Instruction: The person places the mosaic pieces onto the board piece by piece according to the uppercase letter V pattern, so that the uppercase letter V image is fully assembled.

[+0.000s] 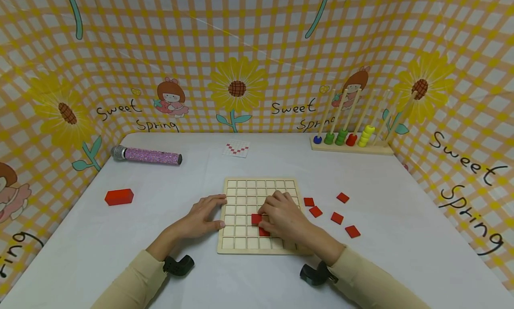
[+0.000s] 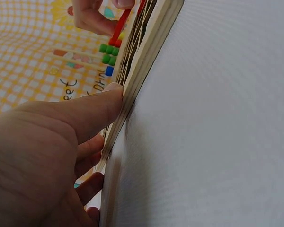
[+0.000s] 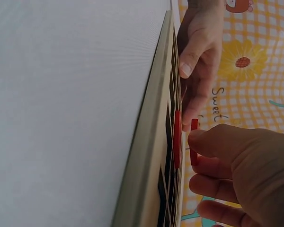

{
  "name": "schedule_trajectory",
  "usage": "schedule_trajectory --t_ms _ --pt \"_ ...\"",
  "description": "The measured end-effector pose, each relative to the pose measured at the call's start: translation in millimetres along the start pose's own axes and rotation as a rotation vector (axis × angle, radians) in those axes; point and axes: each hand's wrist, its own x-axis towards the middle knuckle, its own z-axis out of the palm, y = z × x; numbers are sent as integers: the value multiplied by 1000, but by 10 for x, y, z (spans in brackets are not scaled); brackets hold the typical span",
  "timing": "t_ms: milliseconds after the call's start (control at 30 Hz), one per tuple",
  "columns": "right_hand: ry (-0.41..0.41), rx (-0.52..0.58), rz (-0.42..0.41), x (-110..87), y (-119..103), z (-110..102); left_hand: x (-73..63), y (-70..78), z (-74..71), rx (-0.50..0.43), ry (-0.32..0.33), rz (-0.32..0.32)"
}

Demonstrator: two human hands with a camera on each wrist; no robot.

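Note:
A square wooden grid board point(image 1: 234, 251) lies flat on the white table. Its left edge is touched by my left hand point(image 1: 199, 218), whose thumb and fingers are extended against the side; in the left wrist view the thumb tip rests on the rim point(image 2: 141, 71). Over the board, my right hand point(image 1: 284, 217) pinches a red square tile point(image 1: 256, 219) between thumb and fingers. The right wrist view has this tile point(image 3: 194, 142) raised slightly off the board. A second red tile point(image 1: 263, 232) sits in the grid, partly covered by the right hand.
Several loose red tiles point(image 1: 337, 218) lie right of the board. Behind it is a small card point(image 1: 237, 148) with a red square pattern. A glittery purple microphone point(image 1: 150, 156) and a red block point(image 1: 119, 197) are at left. A wooden peg stand point(image 1: 353, 149) with coloured beads stands back right.

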Motion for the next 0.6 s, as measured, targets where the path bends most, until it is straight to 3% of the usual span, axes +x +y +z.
schedule_trajectory --t_ms 600 --pt "-42 67 18 69 -41 38 -5 31 -14 -6 -11 -18"
